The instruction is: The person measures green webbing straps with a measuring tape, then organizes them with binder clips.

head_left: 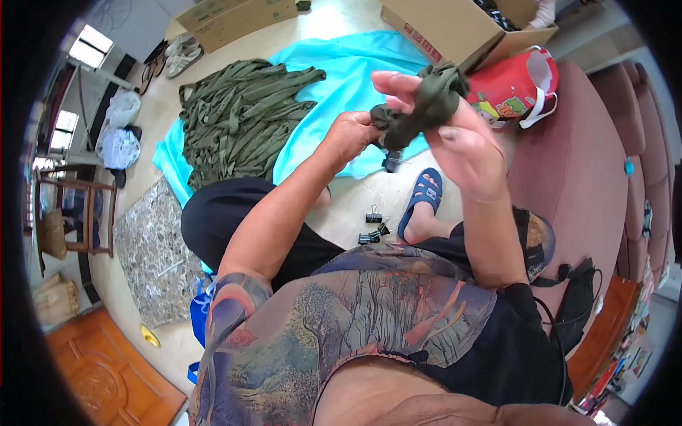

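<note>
A dark green fabric strip (433, 99) is bunched between my two hands in front of me. My left hand (348, 138) pinches its left end, with the fingertips partly hidden by the cloth. Around the fingers of my right hand (469, 149) the strip is looped, and the thumb lies beside it. Just below the cloth is a black binder clip (391, 162); whether it is attached cannot be made out. Beyond my left hand, a large pile of similar green strips (238, 117) lies on a bright turquoise sheet (348, 53).
Several black binder clips (374, 214) lie on the floor near my blue slipper (424, 190). A mauve sofa (561, 163) runs along the right, with a red bag (508, 85) beside it. Cardboard boxes (447, 32) stand at the back; another person's hand reaches into one.
</note>
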Demonstrator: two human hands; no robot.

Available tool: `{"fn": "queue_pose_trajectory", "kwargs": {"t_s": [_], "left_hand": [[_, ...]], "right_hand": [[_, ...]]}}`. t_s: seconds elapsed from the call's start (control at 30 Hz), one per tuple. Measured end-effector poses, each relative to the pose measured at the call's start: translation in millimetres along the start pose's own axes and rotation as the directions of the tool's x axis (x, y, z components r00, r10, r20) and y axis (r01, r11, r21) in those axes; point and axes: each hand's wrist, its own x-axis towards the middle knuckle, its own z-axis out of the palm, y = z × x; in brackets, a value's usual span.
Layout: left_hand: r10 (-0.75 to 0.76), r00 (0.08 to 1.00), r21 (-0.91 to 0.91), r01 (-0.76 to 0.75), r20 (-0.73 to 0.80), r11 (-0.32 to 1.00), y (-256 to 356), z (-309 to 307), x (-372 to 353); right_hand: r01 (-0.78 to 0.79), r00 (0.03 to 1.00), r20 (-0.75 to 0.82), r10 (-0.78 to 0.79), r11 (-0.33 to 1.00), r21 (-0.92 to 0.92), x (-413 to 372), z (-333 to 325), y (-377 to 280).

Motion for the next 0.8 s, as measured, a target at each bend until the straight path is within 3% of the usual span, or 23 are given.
{"fn": "queue_pose_trajectory", "kwargs": {"t_s": [0.07,0.1,0.17,0.2,0.3,0.37,0.53,0.63,0.67,0.77,0.8], "left_hand": [[0.054,0.998,-0.082,-0.052,0.023,0.995,-10,-12,14],[0.017,0.999,0.016,-0.017,-0.030,1.000,9,-12,2],[0.059,0.995,0.036,-0.056,-0.080,0.998,12,-12,2],[0.086,0.991,0.075,-0.079,-0.098,0.994,12,-14,2],[0.130,0.983,0.040,-0.126,-0.126,0.991,13,-20,1],[0.096,0.986,-0.041,-0.103,-0.135,0.994,19,-19,-1],[0.273,0.961,0.138,-0.264,-0.051,0.955,11,-17,6],[0.288,0.957,0.439,-0.261,0.005,0.859,12,-25,7],[0.310,0.950,0.313,-0.288,-0.024,0.905,6,-25,9],[0.294,0.942,0.237,-0.252,-0.160,0.938,-23,-59,36],[0.258,0.936,0.100,-0.241,-0.239,0.965,-11,-63,28]], "right_hand": [[0.079,0.976,-0.211,-0.047,0.986,0.147,2,-4,14],[0.053,0.982,-0.188,-0.005,0.967,0.247,-3,-11,18],[0.026,0.988,-0.149,0.044,0.900,0.435,-14,-31,22],[0.024,0.977,-0.204,0.065,0.913,0.408,-19,-27,21],[-0.133,0.979,-0.125,0.163,0.967,0.216,-39,-44,28],[-0.227,0.953,-0.131,0.273,0.930,0.288,-47,-51,36],[-0.356,0.855,-0.164,0.492,0.787,0.505,-58,-65,61],[-0.309,0.888,-0.237,0.393,0.894,0.324,-51,-72,61],[-0.448,0.799,-0.313,0.514,0.855,0.261,-53,-73,52],[-0.364,0.871,-0.287,0.400,0.915,0.173,-54,-73,23],[-0.313,0.847,-0.413,0.334,0.942,0.118,-58,-70,10]]}}
